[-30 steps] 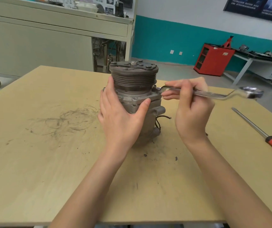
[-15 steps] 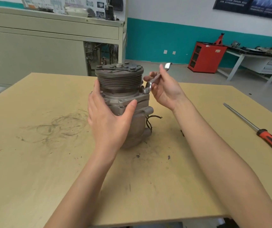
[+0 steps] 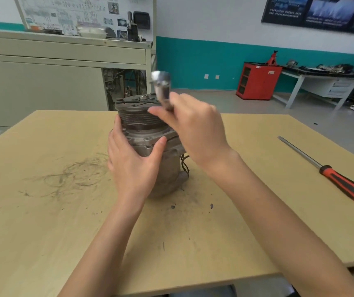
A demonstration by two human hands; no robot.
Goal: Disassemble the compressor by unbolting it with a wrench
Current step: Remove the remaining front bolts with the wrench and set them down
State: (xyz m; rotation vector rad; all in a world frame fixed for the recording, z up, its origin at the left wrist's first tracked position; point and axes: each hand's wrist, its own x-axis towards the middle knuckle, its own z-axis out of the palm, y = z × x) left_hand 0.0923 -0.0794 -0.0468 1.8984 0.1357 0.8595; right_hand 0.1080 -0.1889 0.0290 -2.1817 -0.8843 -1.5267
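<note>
A grey metal compressor [image 3: 144, 125] with a grooved pulley on top stands upright in the middle of the wooden table [image 3: 43, 211]. My left hand [image 3: 132, 161] wraps around its body from the left and front. My right hand [image 3: 195, 130] is on the compressor's right side and grips a silver wrench [image 3: 161, 87], which is blurred. The wrench's free end points up and away, above the pulley. Its lower end is hidden behind my right hand.
A long screwdriver [image 3: 330, 174] with a red and black handle lies at the table's right. Dark scuff marks [image 3: 69, 176] stain the table left of the compressor. A beige workbench [image 3: 43, 71] stands behind, a red cabinet [image 3: 257, 81] on the floor at the back right.
My right hand has swung the wrench around the compressor's right side: its free end went from pointing right, to pointing away, to standing up over the pulley. My left hand has kept its hold.
</note>
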